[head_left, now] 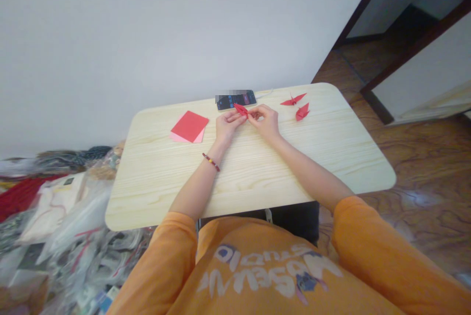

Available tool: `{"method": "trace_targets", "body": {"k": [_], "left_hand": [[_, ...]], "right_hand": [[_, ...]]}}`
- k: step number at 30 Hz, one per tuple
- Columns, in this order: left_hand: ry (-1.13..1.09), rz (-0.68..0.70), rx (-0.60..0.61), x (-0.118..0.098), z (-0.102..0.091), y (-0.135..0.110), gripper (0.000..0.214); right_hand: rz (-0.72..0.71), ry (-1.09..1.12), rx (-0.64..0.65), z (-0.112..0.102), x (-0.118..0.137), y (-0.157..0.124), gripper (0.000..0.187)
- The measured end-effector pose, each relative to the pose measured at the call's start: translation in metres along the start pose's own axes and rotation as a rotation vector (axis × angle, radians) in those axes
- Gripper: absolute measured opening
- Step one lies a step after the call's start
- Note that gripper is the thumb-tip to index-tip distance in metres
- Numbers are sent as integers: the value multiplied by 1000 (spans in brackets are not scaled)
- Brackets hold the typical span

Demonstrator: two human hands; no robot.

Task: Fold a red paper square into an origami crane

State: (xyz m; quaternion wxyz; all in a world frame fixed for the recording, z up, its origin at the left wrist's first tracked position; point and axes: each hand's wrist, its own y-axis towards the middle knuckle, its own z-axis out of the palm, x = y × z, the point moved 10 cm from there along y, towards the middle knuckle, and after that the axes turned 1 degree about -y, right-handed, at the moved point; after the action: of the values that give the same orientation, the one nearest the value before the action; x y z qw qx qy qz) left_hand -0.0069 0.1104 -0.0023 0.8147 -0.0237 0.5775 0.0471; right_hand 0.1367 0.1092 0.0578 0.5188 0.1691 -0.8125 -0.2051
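Observation:
Both hands meet over the far middle of the table around a small folded red paper (240,109), which looks like a partly shaped origami crane. My left hand (227,125) pinches it from the left, with a beaded bracelet on that wrist. From the right, the fingertips of my right hand (268,121) close on its lower end. The fingers hide part of the folds. To the right lie two red origami cranes, one with spread wings (293,100) and a more compact one (302,112). A stack of square red paper (190,126) with pink sheets beneath lies left of my hands.
A phone (236,100) with a lit screen lies just behind my hands, a white cable (265,94) beside it. The pale wooden table (158,177) stands against a white wall. Plastic bags and cloth (73,217) are piled on the left; wooden floor (415,158) shows on the right.

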Motion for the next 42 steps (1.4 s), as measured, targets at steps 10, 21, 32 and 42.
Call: {"method": "trace_targets", "body": {"k": [10, 21, 32, 42], "left_hand": [[32, 52, -77, -4, -9, 1, 45], [-5, 34, -53, -4, -7, 2, 36], [124, 100, -33, -13, -1, -3, 31], [133, 130, -38, -14, -4, -1, 27]], "right_hand": [[-86, -23, 45, 4, 10, -1, 10], [7, 108, 21, 4, -8, 2, 14], [-2, 8, -19, -2, 1, 0, 7], [-34, 45, 8, 1, 1, 0, 9]]}}
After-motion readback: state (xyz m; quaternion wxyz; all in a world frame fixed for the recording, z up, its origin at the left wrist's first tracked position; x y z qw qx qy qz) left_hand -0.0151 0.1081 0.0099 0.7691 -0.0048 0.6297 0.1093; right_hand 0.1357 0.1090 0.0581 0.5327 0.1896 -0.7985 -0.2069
